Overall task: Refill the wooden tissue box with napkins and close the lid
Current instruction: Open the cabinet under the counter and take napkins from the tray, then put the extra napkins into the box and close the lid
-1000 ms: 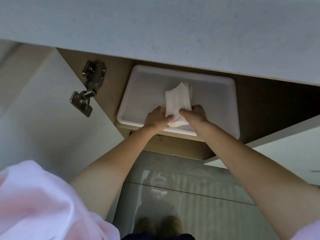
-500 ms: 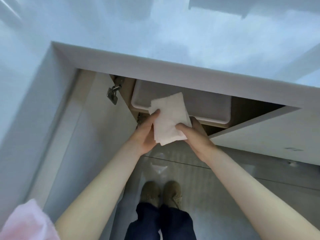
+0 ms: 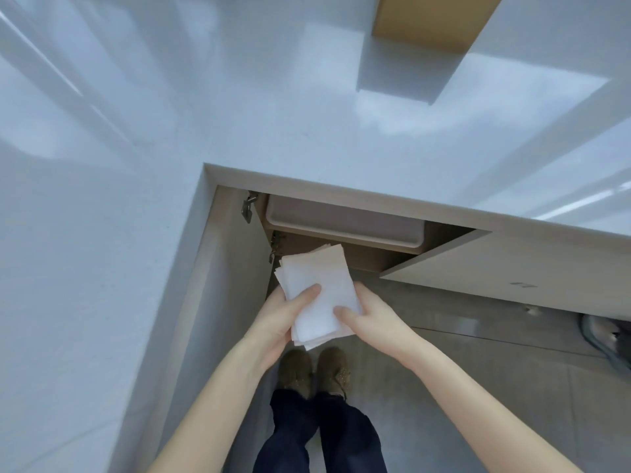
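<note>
A stack of white napkins (image 3: 321,288) is held in front of the open cabinet, below the counter edge. My left hand (image 3: 283,315) grips its left side with the thumb on top. My right hand (image 3: 368,315) grips the right side, thumb on the top sheet. A light wooden box (image 3: 433,22), partly cut off by the frame, stands on the white counter at the top of the view.
A white plastic tray (image 3: 341,223) sits on the cabinet shelf under the white countertop (image 3: 239,114). Open cabinet doors stand at left (image 3: 235,268) and right (image 3: 495,261). Below are my shoes and a grey tiled floor (image 3: 478,387).
Both hands lifted the napkin stack out of the tray and drew it back out of the cabinet. The view rose, and the countertop and the wooden box came into sight.
</note>
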`<state>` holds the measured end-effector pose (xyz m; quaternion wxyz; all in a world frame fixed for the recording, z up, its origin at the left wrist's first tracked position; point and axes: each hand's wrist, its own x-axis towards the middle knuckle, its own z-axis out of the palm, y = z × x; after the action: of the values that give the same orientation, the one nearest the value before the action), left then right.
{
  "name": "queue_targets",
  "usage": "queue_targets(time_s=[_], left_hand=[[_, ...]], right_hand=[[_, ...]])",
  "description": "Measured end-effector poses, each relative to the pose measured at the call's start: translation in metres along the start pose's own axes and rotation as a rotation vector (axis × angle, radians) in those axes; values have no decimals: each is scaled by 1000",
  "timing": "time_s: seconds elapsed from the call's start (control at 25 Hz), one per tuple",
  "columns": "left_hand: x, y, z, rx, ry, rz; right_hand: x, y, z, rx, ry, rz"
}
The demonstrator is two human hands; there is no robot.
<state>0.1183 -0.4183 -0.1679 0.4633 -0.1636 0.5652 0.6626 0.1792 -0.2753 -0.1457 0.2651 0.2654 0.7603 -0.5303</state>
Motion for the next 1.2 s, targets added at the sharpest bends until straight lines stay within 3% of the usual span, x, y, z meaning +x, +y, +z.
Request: queue_targets(time_s=[0.32, 0.44, 0.6, 0.76, 0.92, 1.08, 1.2], left_hand=[[-55, 50, 7, 45, 9, 95], [-77, 68, 18, -8, -20, 171], [-97, 87, 39, -107, -62, 291], [-107, 107, 65, -155, -108, 359], [-104, 134, 80, -171, -188, 381], [-93, 169, 99, -31, -243, 385], [-81, 190, 118, 117, -172, 375]], right_hand=[[-55, -50, 1, 127, 140, -27], [-73, -63, 0, 420, 152, -28], [-89, -78, -1, 714, 26, -168], [-97, -106, -24, 762, 56, -316], [-88, -115, -62, 800, 99, -325], [-77, -120, -112, 735, 87, -321], [-66, -126, -150, 655, 142, -309]])
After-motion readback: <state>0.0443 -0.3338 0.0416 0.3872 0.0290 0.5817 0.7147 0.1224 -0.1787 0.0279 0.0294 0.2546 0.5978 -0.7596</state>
